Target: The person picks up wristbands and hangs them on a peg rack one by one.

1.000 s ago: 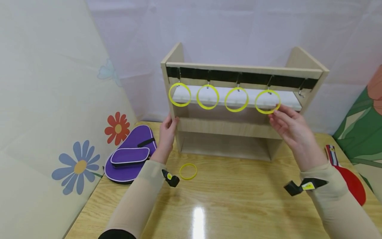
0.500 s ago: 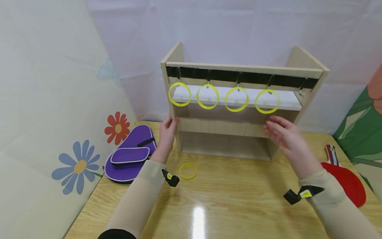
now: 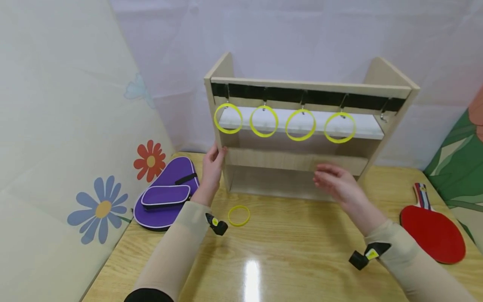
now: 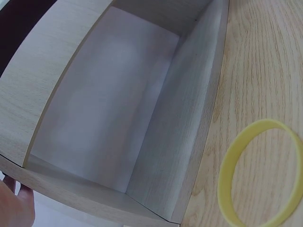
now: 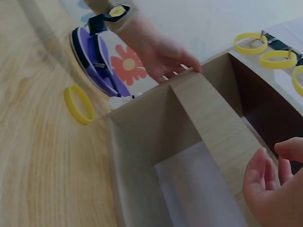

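My left hand (image 3: 212, 167) holds the left side panel of a wooden shelf unit (image 3: 294, 158), thumb at the front edge. My right hand (image 3: 339, 182) holds nothing; its fingers are loosely bent in front of the lower compartment. Several yellow rings hang from hooks on the unit's black strip (image 3: 284, 94), the rightmost ring (image 3: 340, 141) above my right hand. At the strip's right end one hook (image 3: 383, 116) is bare. Another yellow ring (image 4: 226, 182) lies flat on the table, before the unit's left front corner.
A purple paddle case (image 3: 166, 196) lies on the table left of the unit. On the right lies a red table tennis paddle (image 3: 432, 235). A pale cloth wall (image 3: 294, 37) stands behind the unit.
My right hand has let go of the rightmost hanging ring and moved down and left. My left hand stays on the side panel. The red paddle shows more fully.
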